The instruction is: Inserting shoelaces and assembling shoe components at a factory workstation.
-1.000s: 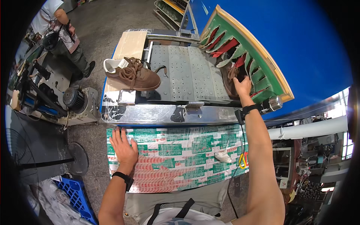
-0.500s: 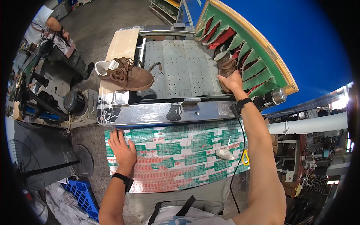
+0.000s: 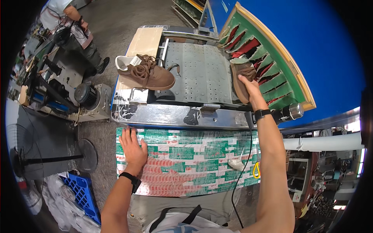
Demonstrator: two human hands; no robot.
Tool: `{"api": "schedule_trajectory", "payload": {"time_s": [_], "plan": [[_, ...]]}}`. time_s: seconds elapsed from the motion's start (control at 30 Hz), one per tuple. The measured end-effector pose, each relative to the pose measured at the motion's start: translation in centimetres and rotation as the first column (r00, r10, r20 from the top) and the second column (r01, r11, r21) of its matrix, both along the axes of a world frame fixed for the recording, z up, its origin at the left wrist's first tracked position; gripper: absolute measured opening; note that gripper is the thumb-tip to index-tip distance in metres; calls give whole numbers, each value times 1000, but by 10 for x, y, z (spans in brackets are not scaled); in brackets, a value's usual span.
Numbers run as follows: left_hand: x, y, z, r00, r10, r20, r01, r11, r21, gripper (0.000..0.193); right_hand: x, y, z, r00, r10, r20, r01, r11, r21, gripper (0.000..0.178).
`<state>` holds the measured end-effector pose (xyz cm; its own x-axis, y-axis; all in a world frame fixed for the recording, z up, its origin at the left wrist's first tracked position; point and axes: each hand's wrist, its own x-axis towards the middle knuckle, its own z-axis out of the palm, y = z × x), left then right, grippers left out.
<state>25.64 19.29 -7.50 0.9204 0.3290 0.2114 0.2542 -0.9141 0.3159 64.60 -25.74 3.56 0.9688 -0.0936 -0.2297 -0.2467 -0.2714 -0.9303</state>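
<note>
My right hand grips a brown lace-up shoe right in front of the slit green curtain. The shoe is tilted on its side, with its brown sole toward the left. My left hand lies with fingers spread on a board covered in green, white and red printed tape; it holds nothing. A second brown shoe with loose laces and a white lining rests at the left end of the conveyor, partly over a cardboard sheet.
Grey perforated conveyor plates run between shiny metal rails. On the taped board lie a small whitish object and a yellow loop. A black cable hangs beside my right arm. At far left a person stands near a motor.
The shoe in my right hand has come out from the curtain slits and tipped, so its sole now shows on the left. My left hand stays on the board. The whole view has shifted slightly.
</note>
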Motion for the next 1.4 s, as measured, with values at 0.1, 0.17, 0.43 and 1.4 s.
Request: {"api": "schedule_trajectory", "payload": {"time_s": [0.1,0.17,0.43,1.4], "plan": [[3,0,-1,1000,-1,17,2,1000,-10,66,-25,2,40,980,13,-197,20,986,164,67],[1,-1,-1,1000,12,28,-11,1000,-21,66,-64,19,67,989,145,-3,-141,966,216,63],[1,2,-9,994,5,110,2,998,-60,65,-290,68,81,903,396,167,-351,904,-242,70],[-111,-98,61,976,-204,72,134,310,-941,10,-513,105,-49,912,386,138,-327,889,-321,63]]}}
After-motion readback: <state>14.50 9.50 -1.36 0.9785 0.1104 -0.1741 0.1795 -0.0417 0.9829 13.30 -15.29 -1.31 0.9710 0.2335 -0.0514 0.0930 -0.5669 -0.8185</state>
